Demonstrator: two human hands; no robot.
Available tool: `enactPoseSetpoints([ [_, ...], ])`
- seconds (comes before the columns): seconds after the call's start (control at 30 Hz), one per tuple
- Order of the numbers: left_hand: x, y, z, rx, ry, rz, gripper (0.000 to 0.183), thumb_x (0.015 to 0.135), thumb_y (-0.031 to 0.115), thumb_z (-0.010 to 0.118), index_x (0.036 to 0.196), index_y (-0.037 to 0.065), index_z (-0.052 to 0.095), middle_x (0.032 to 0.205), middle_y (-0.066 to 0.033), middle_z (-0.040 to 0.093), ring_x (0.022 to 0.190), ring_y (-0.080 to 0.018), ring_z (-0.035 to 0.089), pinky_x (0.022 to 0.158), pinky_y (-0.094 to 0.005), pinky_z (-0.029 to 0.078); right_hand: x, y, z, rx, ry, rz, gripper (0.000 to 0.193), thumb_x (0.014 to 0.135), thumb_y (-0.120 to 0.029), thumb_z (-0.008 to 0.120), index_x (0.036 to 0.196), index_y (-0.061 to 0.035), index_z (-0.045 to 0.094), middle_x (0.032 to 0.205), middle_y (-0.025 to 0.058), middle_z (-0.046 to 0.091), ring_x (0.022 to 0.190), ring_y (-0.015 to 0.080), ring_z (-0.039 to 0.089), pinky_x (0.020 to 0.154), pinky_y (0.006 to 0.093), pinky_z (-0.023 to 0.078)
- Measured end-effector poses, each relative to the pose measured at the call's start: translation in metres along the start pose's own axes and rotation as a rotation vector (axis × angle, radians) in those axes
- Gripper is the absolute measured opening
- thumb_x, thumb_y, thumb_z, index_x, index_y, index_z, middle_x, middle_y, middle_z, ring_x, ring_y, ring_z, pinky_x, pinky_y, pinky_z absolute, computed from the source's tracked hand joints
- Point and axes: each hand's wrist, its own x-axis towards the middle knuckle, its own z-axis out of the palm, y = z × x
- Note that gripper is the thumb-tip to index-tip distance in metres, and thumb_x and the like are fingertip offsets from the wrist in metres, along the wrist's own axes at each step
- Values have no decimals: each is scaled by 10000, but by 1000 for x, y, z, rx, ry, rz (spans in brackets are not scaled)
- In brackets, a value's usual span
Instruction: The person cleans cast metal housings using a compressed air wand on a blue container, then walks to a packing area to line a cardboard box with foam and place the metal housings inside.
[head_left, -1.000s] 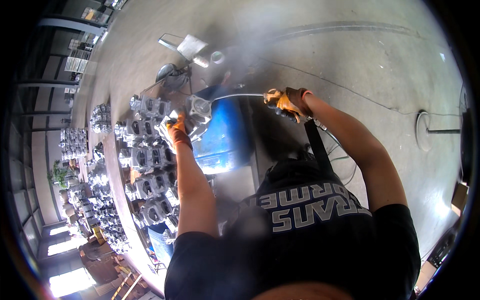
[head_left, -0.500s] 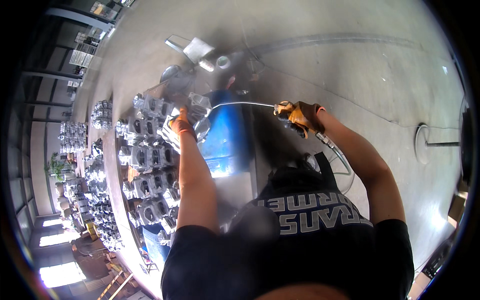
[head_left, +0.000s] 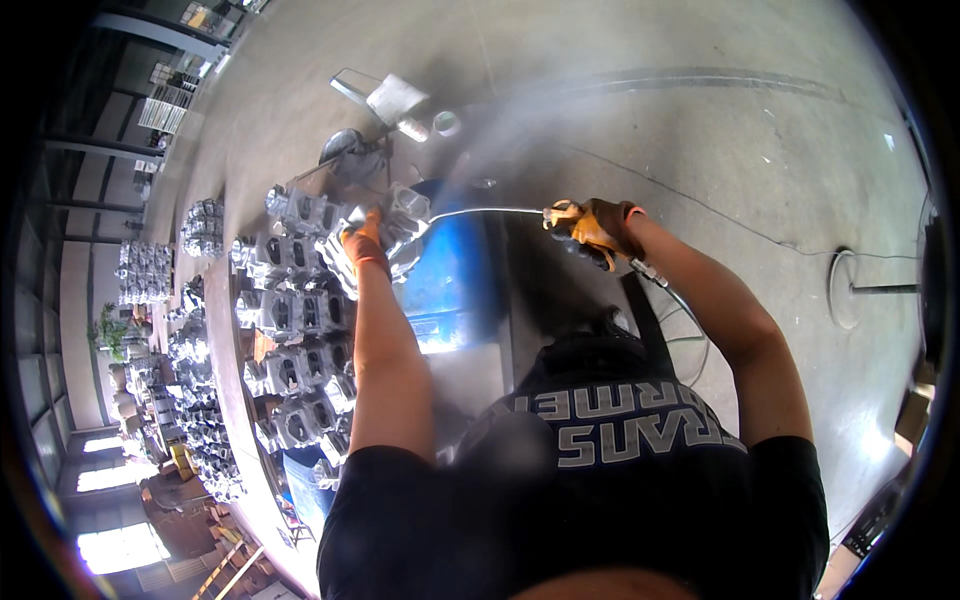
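My left hand (head_left: 366, 245), in an orange glove, is closed on a silver metal casting (head_left: 409, 206) with openings in it, above a blue drum (head_left: 447, 285). Off to the right, my gloved right hand (head_left: 598, 232) is wrapped round the handle of an air blow gun. Its long thin nozzle (head_left: 487, 210) reaches left, and the tip meets or nearly meets the casting. Pale mist streams up and away from there. A hose (head_left: 684, 303) runs from the gun below my right wrist. The fingers' far sides are hidden.
Rows of similar castings (head_left: 290, 312) fill the table on the left, with further stacks (head_left: 145, 272) behind. Ahead stand a grey box-shaped object (head_left: 395, 98) and a roll of tape (head_left: 446, 123). A cable (head_left: 690, 212) crosses the floor to a round-based stand (head_left: 845, 290).
The mist now streams farther up and right across the floor. The casting in my left hand has tilted or shifted slightly; the nozzle still points at it.
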Motion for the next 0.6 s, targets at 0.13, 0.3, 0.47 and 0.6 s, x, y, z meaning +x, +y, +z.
enactPoseSetpoints([
  [0.13,0,-1,-5,87,-110,137,696,649,390,818,1122,-54,566,1019,-179,639,849,-256,614,750,-356,476,8,5,-1,-430,-62,-77,384,920,-320,330,896,-39,591,686,88,598,527,181,561,475,318,448],
  [0.3,-14,11,-1,38,-109,86,663,639,377,828,1078,-53,580,958,-146,639,778,-233,594,718,-352,473,-23,-1,5,41,8,13,388,936,-358,340,937,-73,604,699,59,603,493,142,540,428,294,427],
  [0.47,1,5,6,44,58,11,738,655,355,805,1194,-62,521,1187,-218,579,1098,-311,551,948,-368,404,-37,-23,18,86,72,-24,362,933,-314,320,961,-83,597,717,60,603,494,151,545,435,303,438],
  [0.6,1,11,14,132,53,17,751,659,372,795,1210,-55,516,1205,-228,571,1114,-324,551,950,-362,411,-18,-25,15,73,62,-68,373,920,-272,282,976,-66,588,756,77,615,545,169,576,477,315,468],
])
